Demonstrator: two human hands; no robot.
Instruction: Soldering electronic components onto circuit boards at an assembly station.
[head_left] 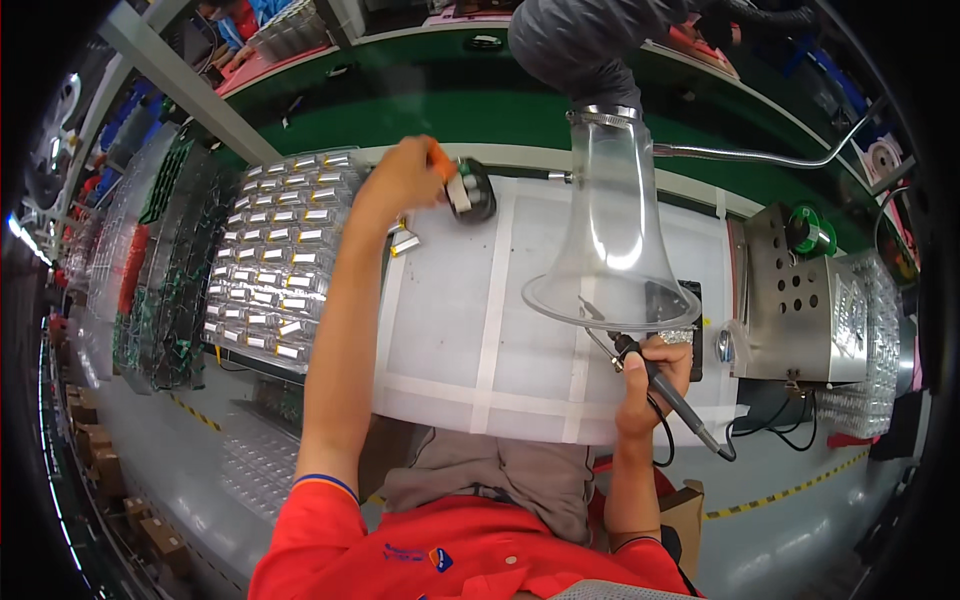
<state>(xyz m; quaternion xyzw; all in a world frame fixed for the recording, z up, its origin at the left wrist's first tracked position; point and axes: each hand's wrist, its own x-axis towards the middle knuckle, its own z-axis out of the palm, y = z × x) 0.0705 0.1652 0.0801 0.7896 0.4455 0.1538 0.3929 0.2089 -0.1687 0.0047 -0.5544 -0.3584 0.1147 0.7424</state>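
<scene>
In my right hand (652, 385) is a soldering iron (676, 402), its tip pointing up and away under the rim of a clear fume hood (615, 235). My left hand (402, 182) reaches to the far left of the white work mat (450, 300), fingers closed round a small orange object (438, 158) whose kind is hard to make out. Right beside those fingers stands a small black round device (472, 192) with a pale piece at its front. A small silver battery-like part (404, 241) with yellow tape lies near my left wrist.
Left of my left arm, a clear tray (270, 250) holds rows of silver parts. Stacked clear trays (150, 260) stand farther left. A perforated metal box (795, 300) and a green-flanged spool (812, 232) are at right. A grey duct (590, 45) hangs overhead. A co-worker's hand (238, 60) shows far left.
</scene>
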